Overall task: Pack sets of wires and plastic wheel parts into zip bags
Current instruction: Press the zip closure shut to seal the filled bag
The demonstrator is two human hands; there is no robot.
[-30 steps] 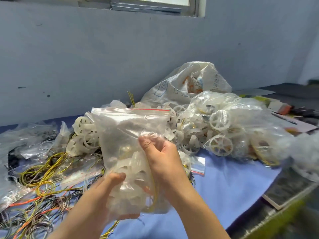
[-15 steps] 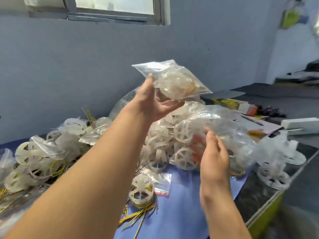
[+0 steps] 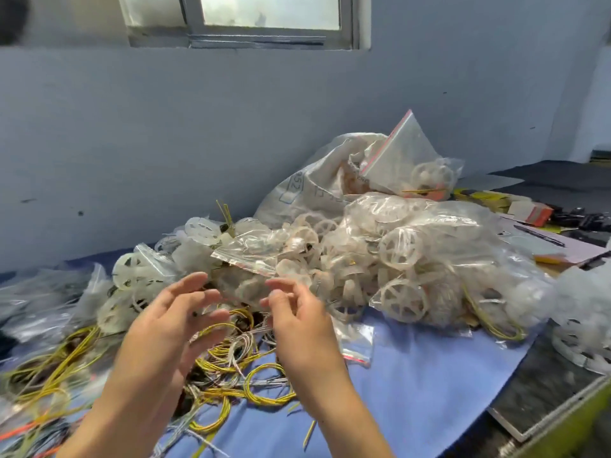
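Observation:
My left hand (image 3: 172,325) and my right hand (image 3: 301,322) hover side by side above a tangle of yellow and white wires (image 3: 238,358) on the blue cloth; both hold nothing, fingers loosely spread. Just beyond the fingertips lies a clear zip bag (image 3: 251,256) on a heap of white plastic wheels (image 3: 304,246). A filled zip bag (image 3: 410,166) with a wheel and wires inside lies on top of the big white sack (image 3: 317,186) at the back right. More bagged wheels (image 3: 403,269) pile up to the right.
A small empty zip bag (image 3: 357,342) lies on the blue cloth (image 3: 413,375). Clear bags (image 3: 39,302) sit at the left. Loose white wheels (image 3: 582,328) lie at the right table edge, with cartons and dark tools (image 3: 529,209) behind. The wall stands close behind the piles.
My left hand let go of the filled zip bag, which now lies on the white sack. Both hands came back down over the wires, and the view turned left and down.

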